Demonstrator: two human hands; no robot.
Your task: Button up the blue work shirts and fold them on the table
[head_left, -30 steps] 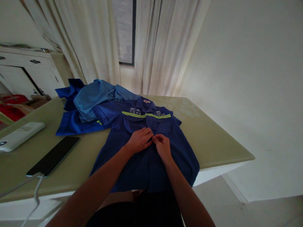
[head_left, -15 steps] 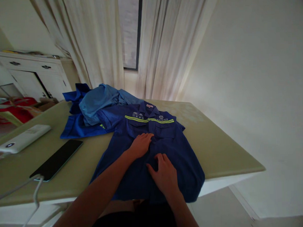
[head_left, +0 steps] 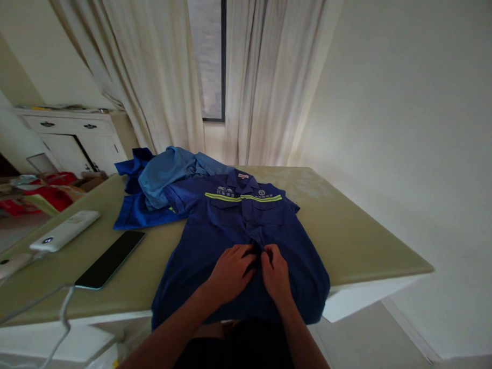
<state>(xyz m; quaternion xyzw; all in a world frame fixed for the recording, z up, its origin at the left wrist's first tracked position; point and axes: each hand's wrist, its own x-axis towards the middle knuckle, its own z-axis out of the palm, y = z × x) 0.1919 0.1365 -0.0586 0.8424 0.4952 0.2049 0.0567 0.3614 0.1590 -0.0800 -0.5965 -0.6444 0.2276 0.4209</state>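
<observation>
A dark blue short-sleeved work shirt lies front up on the table, collar away from me, its hem hanging over the near edge. A yellow-green reflective stripe crosses its chest above two flap pockets. My left hand rests at the front placket with curled fingers closed on the cloth. Close beside it, my right hand pinches the placket from the other side. The cloth is raised in a small fold between them. Any button under the fingertips is hidden.
Crumpled light blue clothing and brighter blue clothing lie at the shirt's left. Left of me on the table are a black-screened phone and a white power bank with cables. Curtains hang behind.
My left hand has slid down the placket towards me, and my right hand has closed on the cloth beside it. The view has shifted slightly.
</observation>
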